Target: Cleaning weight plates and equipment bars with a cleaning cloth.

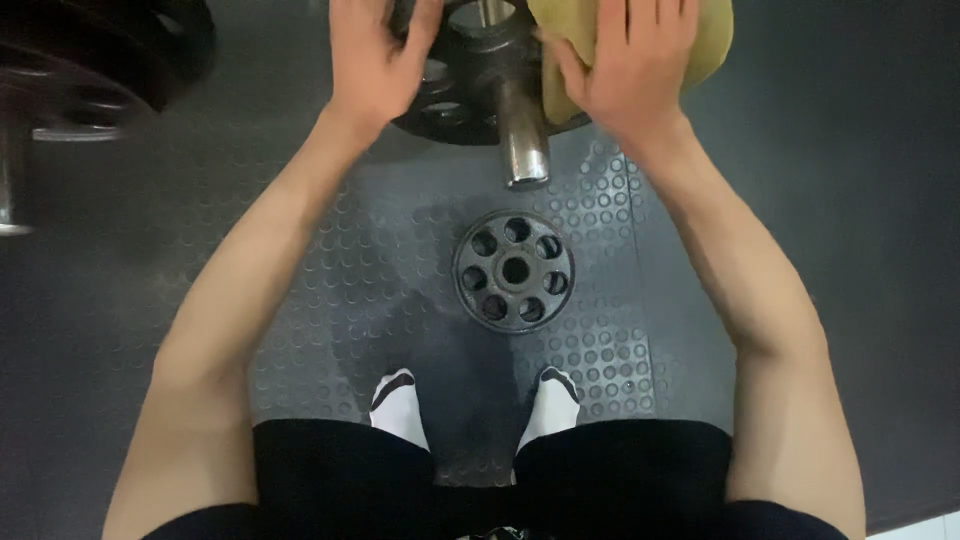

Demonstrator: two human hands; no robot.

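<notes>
Your left hand [372, 55] lay spread flat on the dark round iron weight plate [455, 100] loaded on the steel barbell sleeve [522, 135], bracing it. Your right hand [625, 65], fingers spread, pressed a yellow-green cloth [712, 40] against the plate's face. A smaller holed plate [514, 271] lay flat on the studded rubber floor [330, 300], out of the way.

A small dark round metal weight plate with a ring of holes [514, 271] is laid flat on the grey studded rubber floor mat [390, 290], just ahead of two white socks with black trim [400, 408]. Black shorts [340, 470] are seen below. Large black weight plates [90, 60] are seen upper left.
</notes>
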